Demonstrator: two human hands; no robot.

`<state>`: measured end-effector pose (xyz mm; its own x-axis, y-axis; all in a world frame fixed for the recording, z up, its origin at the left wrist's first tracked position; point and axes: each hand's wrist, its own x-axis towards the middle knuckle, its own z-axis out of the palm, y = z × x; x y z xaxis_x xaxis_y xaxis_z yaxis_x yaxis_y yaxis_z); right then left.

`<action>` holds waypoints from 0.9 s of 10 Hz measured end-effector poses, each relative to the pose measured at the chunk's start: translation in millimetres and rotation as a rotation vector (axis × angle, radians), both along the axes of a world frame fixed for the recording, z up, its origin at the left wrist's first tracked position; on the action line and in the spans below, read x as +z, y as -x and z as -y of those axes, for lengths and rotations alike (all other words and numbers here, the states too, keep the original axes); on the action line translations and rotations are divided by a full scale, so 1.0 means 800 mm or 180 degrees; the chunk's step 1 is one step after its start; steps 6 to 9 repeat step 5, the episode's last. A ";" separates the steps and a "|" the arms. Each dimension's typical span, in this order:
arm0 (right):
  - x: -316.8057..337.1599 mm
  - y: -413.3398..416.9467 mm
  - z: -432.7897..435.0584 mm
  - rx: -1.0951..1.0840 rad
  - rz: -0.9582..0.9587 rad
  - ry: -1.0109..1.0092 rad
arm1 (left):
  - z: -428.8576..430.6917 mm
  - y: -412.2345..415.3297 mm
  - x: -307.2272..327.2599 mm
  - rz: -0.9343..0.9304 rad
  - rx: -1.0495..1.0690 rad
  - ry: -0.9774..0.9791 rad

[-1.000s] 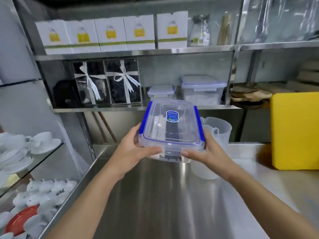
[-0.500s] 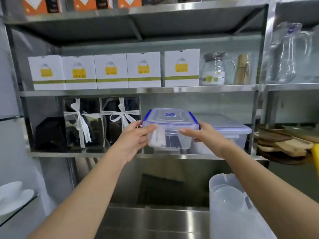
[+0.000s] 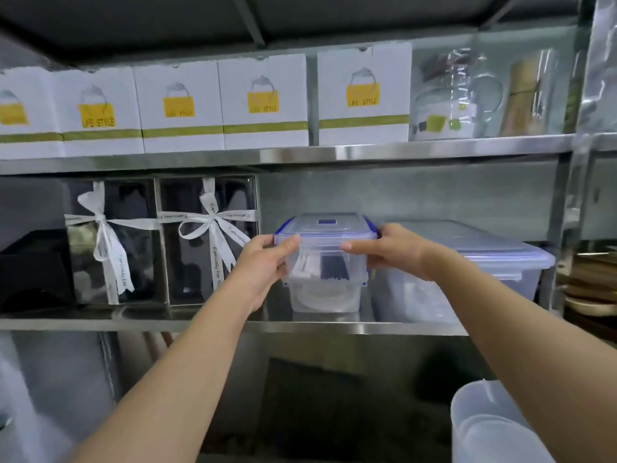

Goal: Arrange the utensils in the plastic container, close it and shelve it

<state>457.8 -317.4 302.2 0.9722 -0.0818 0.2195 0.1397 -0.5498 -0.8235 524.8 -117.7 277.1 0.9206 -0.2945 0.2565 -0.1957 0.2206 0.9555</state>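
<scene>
A clear plastic container [image 3: 325, 259] with a blue-clipped lid is closed, and white and dark utensils show through its wall. It sits on top of a smaller clear container [image 3: 324, 299] on the steel shelf [image 3: 233, 324]. My left hand [image 3: 267, 262] grips its left end and my right hand [image 3: 390, 248] grips its right end, thumbs on the front just under the lid.
A larger lidded plastic tub [image 3: 467, 275] stands right beside it. Two ribboned gift boxes [image 3: 160, 242] stand to the left. White boxes [image 3: 260, 105] and a glass jug [image 3: 450, 98] fill the shelf above. A translucent pitcher [image 3: 494, 429] stands at the lower right.
Both hands lifted the closed container from above the counter up and forward onto the small container on the shelf. My view tilted up toward the shelves.
</scene>
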 end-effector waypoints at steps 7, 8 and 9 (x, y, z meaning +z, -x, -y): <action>0.015 0.040 -0.008 -0.0946 0.0702 0.0932 | -0.023 0.015 0.019 0.0177 0.0880 -0.0787; 0.015 0.040 -0.008 -0.0946 0.0702 0.0932 | -0.023 0.015 0.019 0.0177 0.0880 -0.0787; 0.015 0.040 -0.008 -0.0946 0.0702 0.0932 | -0.023 0.015 0.019 0.0177 0.0880 -0.0787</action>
